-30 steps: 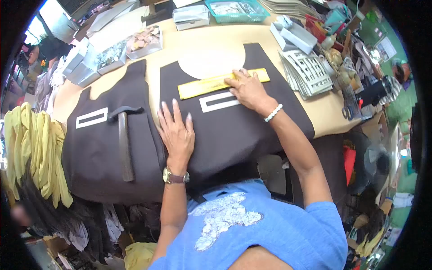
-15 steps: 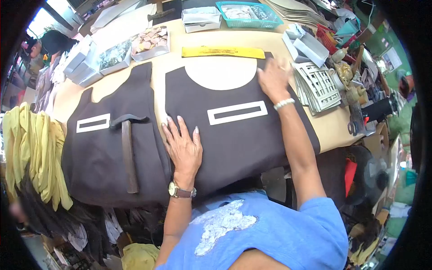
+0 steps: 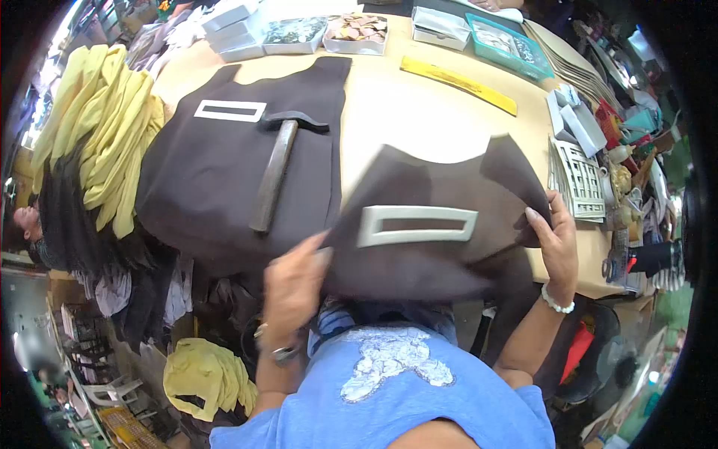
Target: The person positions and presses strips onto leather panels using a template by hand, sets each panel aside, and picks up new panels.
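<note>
A dark brown fabric panel (image 3: 419,269), cut with a scooped neckline and bearing a white rectangular frame (image 3: 419,225), is lifted off the table and sags between my hands. My right hand (image 3: 555,243) pinches its right edge, thumb on top. My left hand (image 3: 293,288), smeared by motion, closes on its left edge near the lower corner. To the left lies a second dark panel (image 3: 202,176) with a similar white frame (image 3: 229,111). A hammer (image 3: 274,176) with a curved dark head rests on that panel, a little beyond my left hand.
A long yellow strip (image 3: 458,84) lies on the table (image 3: 389,112). Boxes of small pieces (image 3: 355,34) and a teal basket (image 3: 511,49) line the back. White grid-like templates (image 3: 580,179) sit right. Yellow and black cloths (image 3: 112,127) hang left. A person's hand (image 3: 490,5) shows at the far edge.
Both hands have taken hold of the right-hand panel and raised it from the table toward my body. The view has swung, so the table's items appear shifted rightward.
</note>
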Action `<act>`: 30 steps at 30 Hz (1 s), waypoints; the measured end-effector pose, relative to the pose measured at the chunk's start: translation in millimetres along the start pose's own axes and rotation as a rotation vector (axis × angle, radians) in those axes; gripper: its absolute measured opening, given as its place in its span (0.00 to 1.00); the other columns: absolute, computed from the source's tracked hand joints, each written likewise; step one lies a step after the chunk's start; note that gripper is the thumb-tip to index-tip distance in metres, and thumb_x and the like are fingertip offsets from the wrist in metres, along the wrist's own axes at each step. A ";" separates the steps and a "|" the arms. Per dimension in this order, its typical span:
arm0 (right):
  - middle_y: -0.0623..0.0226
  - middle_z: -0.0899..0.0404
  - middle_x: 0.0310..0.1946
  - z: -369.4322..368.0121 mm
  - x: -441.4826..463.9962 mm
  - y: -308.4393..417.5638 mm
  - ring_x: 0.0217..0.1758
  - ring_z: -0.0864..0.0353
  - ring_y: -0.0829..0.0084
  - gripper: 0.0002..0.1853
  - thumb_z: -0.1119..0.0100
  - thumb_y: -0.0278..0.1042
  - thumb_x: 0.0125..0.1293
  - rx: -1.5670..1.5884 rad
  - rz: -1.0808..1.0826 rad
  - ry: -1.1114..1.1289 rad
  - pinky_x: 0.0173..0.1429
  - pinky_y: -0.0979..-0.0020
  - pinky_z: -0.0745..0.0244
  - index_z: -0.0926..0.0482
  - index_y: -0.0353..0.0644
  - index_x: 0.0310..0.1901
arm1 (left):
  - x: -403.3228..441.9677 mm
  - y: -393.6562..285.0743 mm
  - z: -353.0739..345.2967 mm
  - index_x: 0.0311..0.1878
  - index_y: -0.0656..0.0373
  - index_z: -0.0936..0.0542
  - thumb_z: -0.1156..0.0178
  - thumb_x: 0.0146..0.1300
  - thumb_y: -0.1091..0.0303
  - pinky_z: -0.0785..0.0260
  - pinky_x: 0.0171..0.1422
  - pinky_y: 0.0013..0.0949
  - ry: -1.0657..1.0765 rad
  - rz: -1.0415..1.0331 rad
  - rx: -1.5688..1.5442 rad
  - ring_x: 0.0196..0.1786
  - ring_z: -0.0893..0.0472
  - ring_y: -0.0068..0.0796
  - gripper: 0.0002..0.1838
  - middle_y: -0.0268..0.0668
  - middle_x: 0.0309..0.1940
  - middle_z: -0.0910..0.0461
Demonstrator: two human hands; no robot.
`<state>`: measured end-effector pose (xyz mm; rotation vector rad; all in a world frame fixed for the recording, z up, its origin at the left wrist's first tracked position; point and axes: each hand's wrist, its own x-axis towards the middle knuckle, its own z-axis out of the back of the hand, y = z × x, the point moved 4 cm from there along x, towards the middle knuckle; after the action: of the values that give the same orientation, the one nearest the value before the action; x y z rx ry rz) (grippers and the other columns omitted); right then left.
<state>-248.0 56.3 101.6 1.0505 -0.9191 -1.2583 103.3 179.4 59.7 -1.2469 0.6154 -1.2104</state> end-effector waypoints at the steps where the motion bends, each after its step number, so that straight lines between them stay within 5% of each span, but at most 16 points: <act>1: 0.63 0.23 0.38 -14.2 -7.3 22.4 0.39 0.23 0.78 0.12 0.43 0.24 0.61 0.091 -0.007 0.050 0.42 0.75 0.27 0.30 0.32 0.46 | -20.3 9.6 44.3 0.47 0.66 0.24 0.47 0.64 0.70 0.32 0.52 0.32 -0.312 -0.006 0.055 0.48 0.24 0.36 0.12 0.47 0.47 0.23; 3: 0.62 0.22 0.40 -46.2 -16.4 77.2 0.39 0.22 0.77 0.20 0.42 0.21 0.58 0.219 0.225 0.094 0.43 0.76 0.25 0.32 0.31 0.52 | -55.7 6.3 140.6 0.42 0.63 0.21 0.46 0.64 0.68 0.30 0.46 0.31 -0.916 -0.054 0.236 0.41 0.24 0.29 0.09 0.41 0.43 0.22; 6: 0.59 0.22 0.45 -86.9 -22.3 140.7 0.44 0.22 0.74 0.26 0.41 0.27 0.57 0.213 0.477 0.221 0.48 0.76 0.26 0.34 0.31 0.58 | -62.7 -60.9 250.2 0.56 0.65 0.26 0.55 0.70 0.61 0.34 0.60 0.42 -1.172 -0.022 0.329 0.53 0.25 0.39 0.20 0.47 0.51 0.24; 10: 0.57 0.22 0.43 -123.3 -15.4 194.5 0.43 0.21 0.72 0.28 0.41 0.29 0.58 0.267 0.656 0.456 0.48 0.75 0.26 0.37 0.31 0.60 | -19.7 -103.1 360.7 0.57 0.65 0.27 0.55 0.71 0.60 0.35 0.61 0.41 -1.135 -0.090 0.623 0.54 0.25 0.41 0.20 0.49 0.52 0.24; 15: 0.55 0.21 0.42 -168.2 18.7 240.0 0.43 0.21 0.70 0.31 0.42 0.33 0.60 0.334 0.679 0.697 0.49 0.75 0.26 0.39 0.31 0.62 | 104.8 -120.2 433.8 0.57 0.65 0.27 0.56 0.71 0.59 0.36 0.61 0.40 -0.844 -0.110 1.044 0.55 0.25 0.43 0.21 0.50 0.53 0.25; 18: 0.53 0.20 0.41 -210.1 54.6 238.0 0.43 0.20 0.69 0.32 0.42 0.35 0.60 0.304 0.605 0.684 0.49 0.74 0.26 0.41 0.31 0.64 | 188.9 -112.5 427.4 0.58 0.65 0.27 0.57 0.72 0.58 0.36 0.62 0.40 -0.656 -0.151 1.199 0.56 0.25 0.45 0.22 0.51 0.54 0.25; 19: 0.49 0.21 0.43 -229.2 70.7 225.3 0.46 0.20 0.67 0.32 0.39 0.29 0.55 0.189 0.691 0.482 0.47 0.73 0.24 0.38 0.24 0.59 | 211.6 -107.4 412.1 0.58 0.65 0.27 0.57 0.72 0.58 0.36 0.62 0.40 -0.603 -0.231 1.230 0.56 0.25 0.45 0.22 0.52 0.54 0.26; 21: 0.48 0.27 0.54 -247.3 106.0 191.9 0.59 0.28 0.62 0.30 0.38 0.34 0.56 0.219 0.591 0.274 0.65 0.67 0.36 0.33 0.27 0.58 | 240.2 -91.0 368.2 0.58 0.65 0.27 0.57 0.72 0.58 0.36 0.62 0.40 -0.532 -0.463 1.280 0.57 0.25 0.46 0.22 0.52 0.55 0.26; 23: 0.41 0.25 0.49 -250.9 121.7 161.2 0.51 0.22 0.58 0.32 0.40 0.35 0.57 0.093 0.741 0.078 0.57 0.66 0.30 0.37 0.23 0.58 | 244.9 -62.7 303.1 0.57 0.63 0.27 0.57 0.71 0.59 0.27 0.50 0.39 -0.506 -0.768 1.351 0.49 0.21 0.40 0.21 0.49 0.49 0.22; 25: 0.37 0.23 0.44 -254.4 137.1 127.5 0.48 0.20 0.54 0.33 0.41 0.35 0.59 -0.046 0.843 -0.058 0.54 0.66 0.27 0.41 0.24 0.60 | 249.6 -23.9 268.8 0.58 0.62 0.28 0.57 0.71 0.58 0.28 0.53 0.41 -0.453 -0.737 1.321 0.53 0.23 0.44 0.21 0.48 0.53 0.25; 27: 0.37 0.22 0.43 -263.2 144.1 97.9 0.48 0.19 0.52 0.34 0.41 0.34 0.60 0.083 0.676 0.060 0.53 0.64 0.27 0.44 0.27 0.63 | 258.2 22.5 252.2 0.60 0.60 0.29 0.56 0.71 0.58 0.30 0.55 0.40 -0.424 -0.587 1.325 0.54 0.24 0.45 0.21 0.47 0.57 0.27; 30: 0.38 0.22 0.41 -275.1 157.4 63.5 0.46 0.19 0.49 0.35 0.41 0.33 0.60 0.034 0.633 0.033 0.51 0.61 0.26 0.45 0.31 0.65 | 265.1 71.5 228.4 0.62 0.59 0.30 0.55 0.71 0.59 0.32 0.58 0.40 -0.408 -0.676 1.344 0.59 0.28 0.44 0.21 0.45 0.60 0.29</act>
<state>48.7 -70.6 81.7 0.7149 -1.1347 -0.6959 412.7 11.9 120.9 -0.4426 -0.9177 -1.4072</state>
